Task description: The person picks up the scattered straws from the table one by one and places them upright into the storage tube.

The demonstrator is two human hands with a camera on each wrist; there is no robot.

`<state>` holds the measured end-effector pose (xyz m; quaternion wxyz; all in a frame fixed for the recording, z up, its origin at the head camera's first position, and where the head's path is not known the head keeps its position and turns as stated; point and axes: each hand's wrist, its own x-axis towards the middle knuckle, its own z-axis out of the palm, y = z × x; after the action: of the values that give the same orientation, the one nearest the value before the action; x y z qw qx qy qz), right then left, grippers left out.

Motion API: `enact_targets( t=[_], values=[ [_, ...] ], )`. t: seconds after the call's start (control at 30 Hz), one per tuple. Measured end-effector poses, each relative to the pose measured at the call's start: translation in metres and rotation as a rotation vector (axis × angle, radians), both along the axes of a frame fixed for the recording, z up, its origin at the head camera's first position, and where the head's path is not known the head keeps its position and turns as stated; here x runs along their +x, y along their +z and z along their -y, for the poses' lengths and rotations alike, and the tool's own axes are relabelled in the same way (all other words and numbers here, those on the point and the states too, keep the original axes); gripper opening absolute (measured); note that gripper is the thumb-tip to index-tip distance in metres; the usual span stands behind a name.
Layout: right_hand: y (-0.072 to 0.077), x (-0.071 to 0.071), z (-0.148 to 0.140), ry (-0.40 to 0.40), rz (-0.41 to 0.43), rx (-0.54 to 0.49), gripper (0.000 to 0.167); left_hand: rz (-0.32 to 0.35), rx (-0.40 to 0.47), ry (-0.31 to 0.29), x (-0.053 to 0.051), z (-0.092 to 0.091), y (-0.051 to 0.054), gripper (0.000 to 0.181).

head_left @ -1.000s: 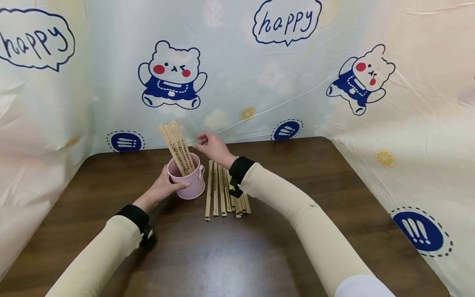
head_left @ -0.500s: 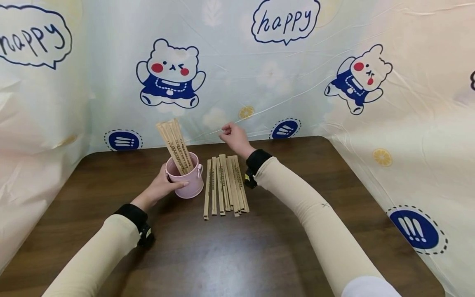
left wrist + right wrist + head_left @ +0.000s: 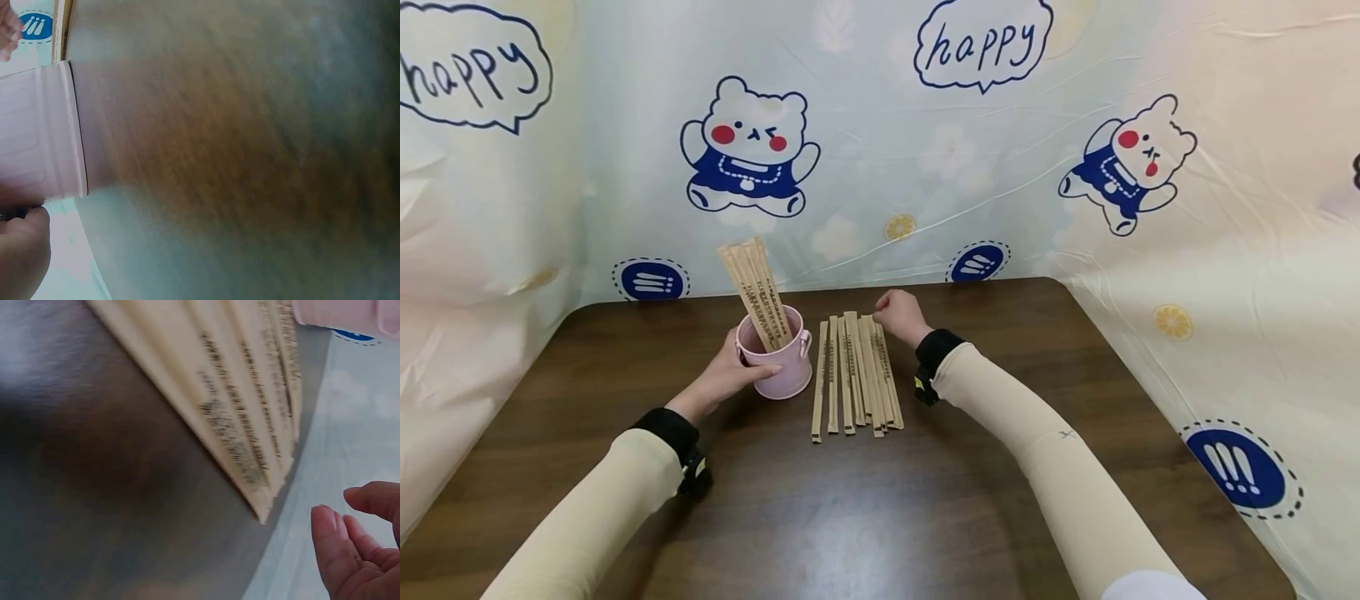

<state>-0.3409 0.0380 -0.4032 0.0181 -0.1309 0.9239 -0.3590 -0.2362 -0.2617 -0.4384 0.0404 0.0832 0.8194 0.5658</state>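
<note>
My left hand (image 3: 721, 381) grips a small pink bucket (image 3: 788, 372) around its side, with the thumb across the front. Several slim brown paper packets with dark print (image 3: 754, 283) lean inside it and stick out above the rim; their contents are hidden. To the right of the bucket lie more such packets (image 3: 850, 375), spread side by side on the table. At the far end of this row is my right hand (image 3: 901, 317). In the right wrist view its thumb and fingers (image 3: 334, 540) are apart, with nothing between them, just beyond the packet ends (image 3: 262, 500).
All of this stands on a dark brown wooden table (image 3: 820, 517). A printed curtain (image 3: 865, 150) with bears hangs behind its back edge and along the sides. Each wrist wears a black strap (image 3: 938, 346) with a small camera.
My right hand has moved right from beside the bucket's packets, then down to the far end of the row, uncovering the packets there. The left hand keeps its hold on the bucket.
</note>
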Motion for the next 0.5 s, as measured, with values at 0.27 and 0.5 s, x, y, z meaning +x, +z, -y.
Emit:
enact_targets(
  t=[0.27,0.5],
  values=[
    [-0.012,0.008,-0.003,-0.009,0.143,0.071,0.040,-0.001,-0.003,-0.003,0.000,0.001,0.001,0.105],
    [-0.028,-0.003,-0.007,0.013,0.262,0.103,0.047,-0.011,-0.013,0.008,-0.001,0.000,-0.001,0.104]
  ],
)
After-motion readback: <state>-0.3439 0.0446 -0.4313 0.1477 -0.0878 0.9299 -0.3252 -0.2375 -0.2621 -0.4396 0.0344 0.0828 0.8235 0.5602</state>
